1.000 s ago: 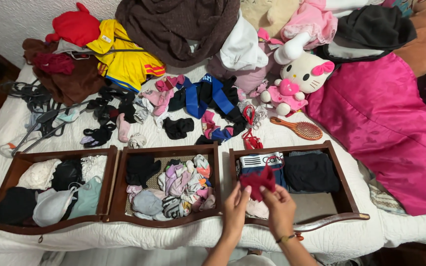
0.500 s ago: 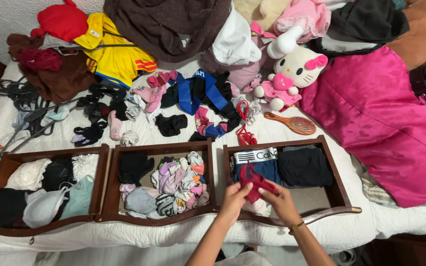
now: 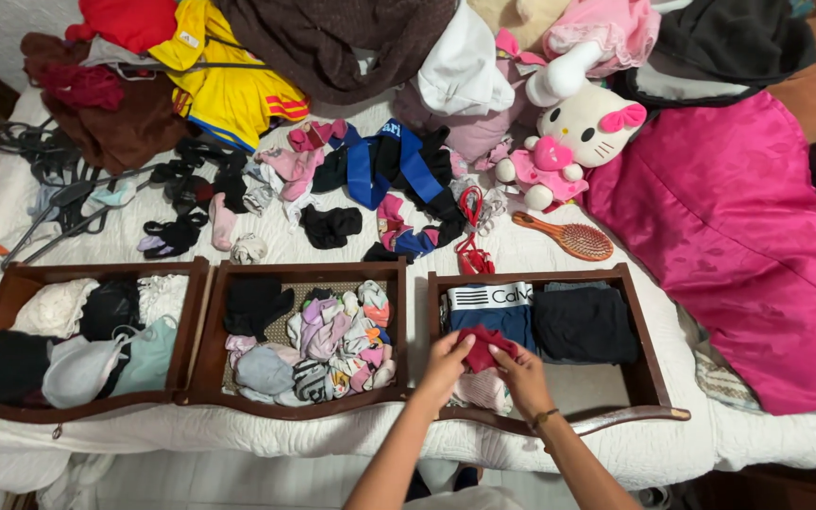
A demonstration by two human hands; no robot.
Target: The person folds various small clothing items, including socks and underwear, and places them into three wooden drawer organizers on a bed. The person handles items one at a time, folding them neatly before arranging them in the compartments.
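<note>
white bedding covers a bed point(image 3: 540, 444) in the head view, heaped at its far side with clothes, a white plush cat toy point(image 3: 586, 123) and a wooden hairbrush point(image 3: 564, 236), with three wooden drawers in a row along the near edge. over the right drawer point(image 3: 649, 359), the left hand point(image 3: 446, 364) and right hand point(image 3: 521, 370) both pinch a small dark red garment point(image 3: 485, 346), just above a pale pink folded piece and in front of a navy one. to do this well, i judge the fold should be kept flat and tight between both hands and lowered into the bare front part, square to its neighbours.
</note>
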